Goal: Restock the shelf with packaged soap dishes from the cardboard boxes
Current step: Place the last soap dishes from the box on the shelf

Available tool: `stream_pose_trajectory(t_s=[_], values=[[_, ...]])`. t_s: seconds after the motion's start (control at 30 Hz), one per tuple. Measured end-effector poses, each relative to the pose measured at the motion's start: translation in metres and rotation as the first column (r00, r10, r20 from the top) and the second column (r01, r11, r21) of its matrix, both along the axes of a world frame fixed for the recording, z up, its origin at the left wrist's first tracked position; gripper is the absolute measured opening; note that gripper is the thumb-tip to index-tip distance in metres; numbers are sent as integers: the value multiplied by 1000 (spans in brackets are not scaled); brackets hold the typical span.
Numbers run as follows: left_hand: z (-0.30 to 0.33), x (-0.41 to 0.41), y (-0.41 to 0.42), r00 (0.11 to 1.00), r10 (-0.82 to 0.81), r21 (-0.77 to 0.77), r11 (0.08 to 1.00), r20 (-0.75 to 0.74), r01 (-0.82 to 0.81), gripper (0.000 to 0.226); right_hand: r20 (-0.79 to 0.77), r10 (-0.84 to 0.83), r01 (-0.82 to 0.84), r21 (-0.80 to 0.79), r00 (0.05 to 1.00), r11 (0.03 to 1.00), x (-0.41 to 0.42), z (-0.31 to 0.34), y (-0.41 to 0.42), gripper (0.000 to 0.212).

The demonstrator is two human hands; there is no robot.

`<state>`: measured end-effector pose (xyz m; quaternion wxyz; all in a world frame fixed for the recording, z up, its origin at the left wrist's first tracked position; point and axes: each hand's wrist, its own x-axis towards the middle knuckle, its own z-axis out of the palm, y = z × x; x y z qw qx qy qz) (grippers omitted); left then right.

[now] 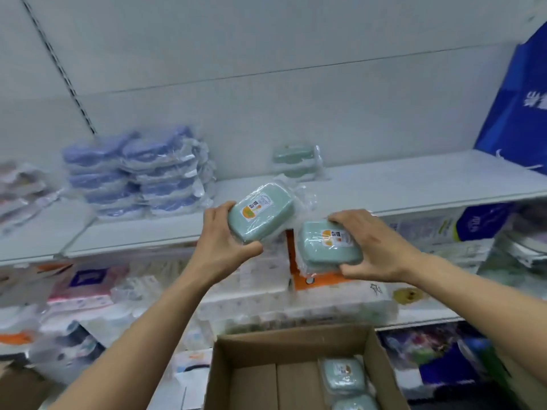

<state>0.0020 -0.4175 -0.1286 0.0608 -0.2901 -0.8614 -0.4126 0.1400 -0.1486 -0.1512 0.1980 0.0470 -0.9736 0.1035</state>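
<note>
- You are mid-carry, by my reading: two green packaged soap dishes are up at shelf height, neither yet set down; the left-hand dish (260, 216) is tilted with its label facing you, the right-hand dish (328, 244) sits lower and just beside it, their wrappers about touching.
- Your left hand (226, 242) is clamped on the near end of its dish, thumb below and fingers over the far edge; your right hand (374, 247) is clamped across its dish from the right, fingers on top, thumb at the near corner.
- On the shelf (414, 184), one green dish (294, 158) already stands against the back wall, beyond your hands; to its left stand stacks of blue packaged dishes (139, 173); the board to its right is bare up to a blue bag (521, 108).
- The next move, I judge, calls for reaching both dishes over the shelf's front edge and setting them flat next to the green one, labels outward; watch the slippery wrap as you let go.
- Below the green dish, nearest you, the cardboard box (296, 350) stands open with more green dishes (344, 377) in its right corner; so the restock looks far from finished.
</note>
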Motion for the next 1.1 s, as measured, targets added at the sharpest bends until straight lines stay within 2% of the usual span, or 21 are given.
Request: stream_pose_trajectory(t_s=[0.1, 0.27, 0.37, 0.43, 0.5, 0.63, 0.67, 0.77, 0.8, 0.87, 0.9, 0.97, 1.03, 1.07, 1.1], values=[[15, -21, -4, 999, 38, 29, 999, 15, -38, 88, -33, -86, 86, -16, 996, 996, -19, 22, 10, 86], [16, -48, -5, 993, 73, 76, 994, 93, -80, 81, 48, -193, 198, -164, 980, 966, -47, 43, 26, 84], [15, -60, 1, 988, 100, 103, 988, 119, -112, 76, 114, -182, 197, -137, 977, 971, -78, 52, 35, 86], [13, -67, 7, 981, 115, 140, 981, 157, -138, 81, 183, -173, 196, -114, 968, 974, -105, 51, 41, 87], [11, -74, 14, 970, 131, 165, 972, 203, -166, 93, 256, -151, 171, -58, 955, 984, -131, 46, 46, 77], [6, -88, 31, 951, 155, 217, 952, 269, -216, 104, 331, -45, 52, -11, 942, 999, -176, 35, 61, 35], [5, -91, 34, 948, 146, 235, 948, 283, -216, 101, 315, -7, 19, -35, 949, 999, -186, 32, 66, 23], [3, -101, 46, 946, 133, 262, 941, 297, -214, 92, 277, 27, -16, -42, 960, 999, -207, 30, 78, 18], [3, -103, 50, 949, 127, 268, 941, 289, -208, 90, 268, 31, -24, -30, 963, 999, -212, 28, 82, 21], [3, -105, 55, 955, 123, 271, 942, 269, -198, 90, 247, -15, 9, 26, 969, 1000, -213, 28, 85, 42], [3, -107, 57, 957, 125, 268, 943, 260, -196, 89, 189, -33, 31, 14, 981, 999, -210, 30, 84, 46], [7, -111, 62, 962, 125, 267, 945, 241, -189, 86, -74, -23, 15, -109, 997, 994, -200, 40, 80, 40], [12, -115, 69, 976, 110, 233, 960, 190, -154, 87, -291, 42, -104, -204, 956, 973, -189, 58, 77, 46], [15, -116, 76, 984, 84, 202, 973, 157, -115, 89, -309, 99, -165, -195, 946, 967, -185, 68, 74, 59], [19, -116, 84, 991, 42, 174, 983, 129, -64, 89, -260, 168, -211, -146, 951, 967, -184, 77, 73, 75]])
